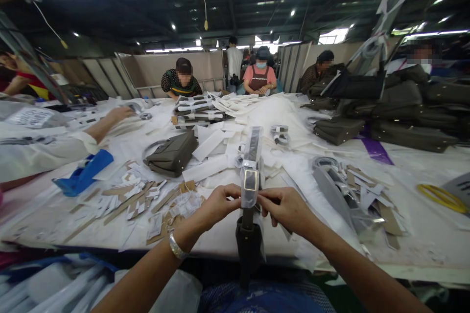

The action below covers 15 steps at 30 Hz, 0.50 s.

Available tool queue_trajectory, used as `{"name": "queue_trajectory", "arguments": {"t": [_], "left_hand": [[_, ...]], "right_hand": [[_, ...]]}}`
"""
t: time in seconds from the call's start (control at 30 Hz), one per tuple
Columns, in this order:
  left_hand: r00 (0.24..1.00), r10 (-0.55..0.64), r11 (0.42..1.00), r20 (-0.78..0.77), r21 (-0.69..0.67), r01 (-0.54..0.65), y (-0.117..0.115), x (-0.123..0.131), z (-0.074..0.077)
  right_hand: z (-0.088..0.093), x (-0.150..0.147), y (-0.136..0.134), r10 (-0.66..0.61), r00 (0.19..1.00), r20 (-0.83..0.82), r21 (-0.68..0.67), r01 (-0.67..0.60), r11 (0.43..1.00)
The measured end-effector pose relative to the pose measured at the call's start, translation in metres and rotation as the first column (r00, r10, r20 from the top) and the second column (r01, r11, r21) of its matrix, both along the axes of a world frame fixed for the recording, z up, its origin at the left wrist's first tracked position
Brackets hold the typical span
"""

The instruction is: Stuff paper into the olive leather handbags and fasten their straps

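Right in front of me a dark bag strap (253,149) with a gold square buckle (251,179) stands up, its buckle end wrapped in clear plastic. My left hand (220,205) pinches the left edge of this wrapping. On the other side, my right hand (284,208) pinches its right edge between thumb and fingers. Below the wrapping the strap runs down to a dark olive bag (249,244) at the table edge, partly hidden against my body.
Cardboard and paper scraps (139,195) lie at left, near an olive handbag (172,154) and a blue piece (86,173). Grey wrapped straps (334,190) and yellow-handled scissors (442,198) are at right. Olive bags (404,107) are piled behind. A co-worker's arm (110,124) reaches in from the left.
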<state>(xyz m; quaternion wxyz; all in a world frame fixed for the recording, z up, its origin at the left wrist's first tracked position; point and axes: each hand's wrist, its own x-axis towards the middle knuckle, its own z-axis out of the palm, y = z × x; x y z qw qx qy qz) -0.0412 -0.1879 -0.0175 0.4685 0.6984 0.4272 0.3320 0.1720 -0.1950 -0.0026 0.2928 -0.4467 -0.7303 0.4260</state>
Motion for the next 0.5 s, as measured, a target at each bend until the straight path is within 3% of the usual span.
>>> {"name": "queue_trajectory", "arguments": {"t": [0.3,0.5], "left_hand": [[0.992,0.074,0.989,0.104,-0.131,-0.060,-0.0050,0.0073,-0.0043],[0.990,0.077,0.992,0.119,-0.111,-0.064,-0.0061,0.0011,0.0000]], "right_hand": [[0.0007,-0.0070,-0.0041,0.001,1.000,-0.014,0.091,0.000,0.996],[-0.0016,-0.0001,-0.0068,-0.009,1.000,0.021,0.116,0.007,0.993]]}}
